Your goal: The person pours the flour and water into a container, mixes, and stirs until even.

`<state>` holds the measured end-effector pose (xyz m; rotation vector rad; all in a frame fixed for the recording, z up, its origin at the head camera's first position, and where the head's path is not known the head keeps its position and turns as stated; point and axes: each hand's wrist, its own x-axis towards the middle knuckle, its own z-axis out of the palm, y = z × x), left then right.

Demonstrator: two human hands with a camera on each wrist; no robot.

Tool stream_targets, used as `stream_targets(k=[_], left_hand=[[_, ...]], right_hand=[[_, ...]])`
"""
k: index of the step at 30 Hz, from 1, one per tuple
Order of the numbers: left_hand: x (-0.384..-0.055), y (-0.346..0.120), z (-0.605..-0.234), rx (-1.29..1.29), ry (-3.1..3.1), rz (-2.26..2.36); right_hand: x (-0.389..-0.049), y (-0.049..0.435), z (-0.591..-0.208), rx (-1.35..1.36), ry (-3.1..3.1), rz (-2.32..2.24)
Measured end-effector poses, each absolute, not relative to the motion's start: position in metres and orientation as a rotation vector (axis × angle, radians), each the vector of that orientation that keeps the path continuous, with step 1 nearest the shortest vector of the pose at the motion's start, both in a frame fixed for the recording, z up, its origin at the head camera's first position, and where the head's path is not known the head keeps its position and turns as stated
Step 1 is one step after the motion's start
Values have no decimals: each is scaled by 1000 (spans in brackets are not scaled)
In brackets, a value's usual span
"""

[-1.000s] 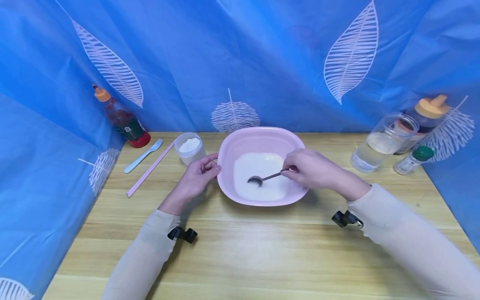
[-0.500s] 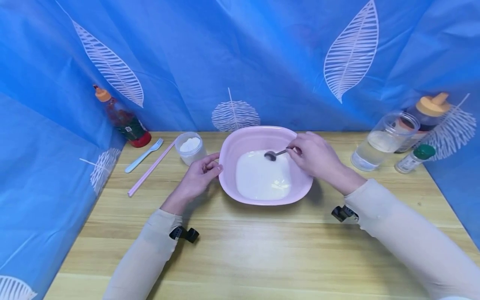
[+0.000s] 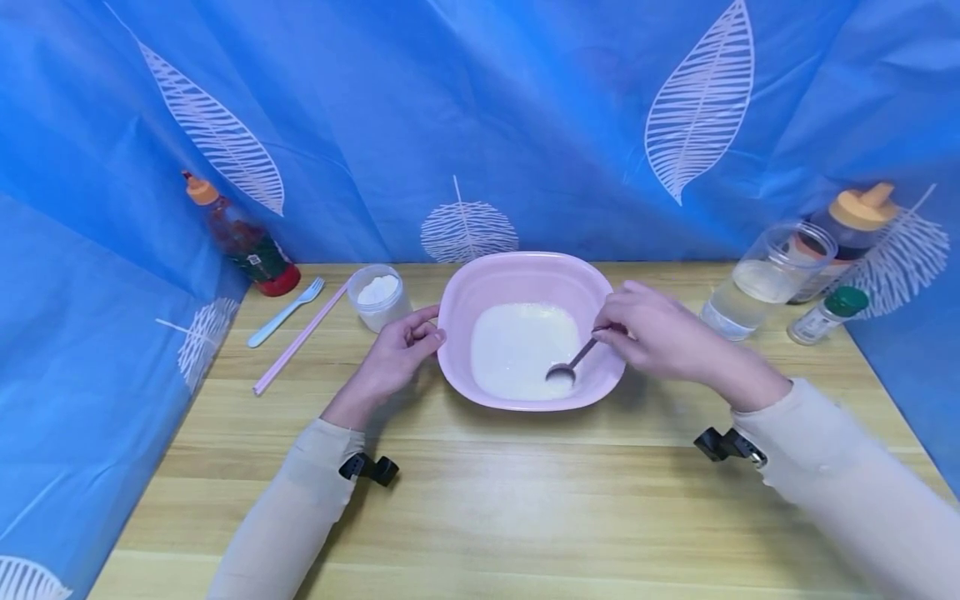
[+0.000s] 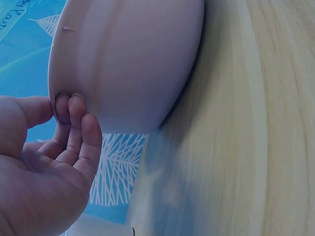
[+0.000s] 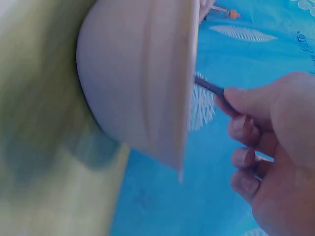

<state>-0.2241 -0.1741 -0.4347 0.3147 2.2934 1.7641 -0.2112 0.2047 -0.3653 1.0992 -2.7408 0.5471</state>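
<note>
A pink basin [image 3: 525,279] stands on the wooden table, with milky white liquid [image 3: 517,350] across its bottom. My left hand [image 3: 395,357] pinches the basin's left rim; in the left wrist view the thumb [image 4: 37,110] lies on the rim and the fingertips press beneath it. Over the right rim, my right hand [image 3: 660,333] grips a dark spoon [image 3: 581,356] by its handle. The spoon's bowl dips into the liquid near the front right. In the right wrist view, thumb and forefinger pinch the handle [image 5: 209,85], while the basin wall hides the bowl.
Left of the basin are a jar of white powder [image 3: 378,298], a pink stick-like utensil [image 3: 300,340], a light blue fork [image 3: 287,312] and a red sauce bottle [image 3: 247,242]. At right stand a clear cup of liquid [image 3: 761,287], a dark bottle [image 3: 851,225] and a green-capped shaker [image 3: 827,317].
The spoon has swept through the liquid, from the middle left to the back and then to the front right, with my right hand following. My left hand keeps its hold on the rim.
</note>
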Motion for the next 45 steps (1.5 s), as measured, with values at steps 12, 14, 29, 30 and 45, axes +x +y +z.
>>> stream_targets(k=[12, 14, 29, 30, 45], left_hand=[[-224, -173, -435, 307, 2275, 1777], [-224, -174, -435, 308, 2282, 1772], [-223, -175, -434, 316, 2291, 1764], [-223, -174, -434, 316, 2288, 1765], [-226, -174, -438, 287, 2281, 1774]], right_hand=[[-227, 179, -386, 992, -2629, 464], [-228, 186, -380, 970, -2647, 390], [-229, 172, -386, 1218, -2578, 677], [-231, 169, -389, 1206, -2566, 674], [-238, 201, -367, 1058, -2681, 434]])
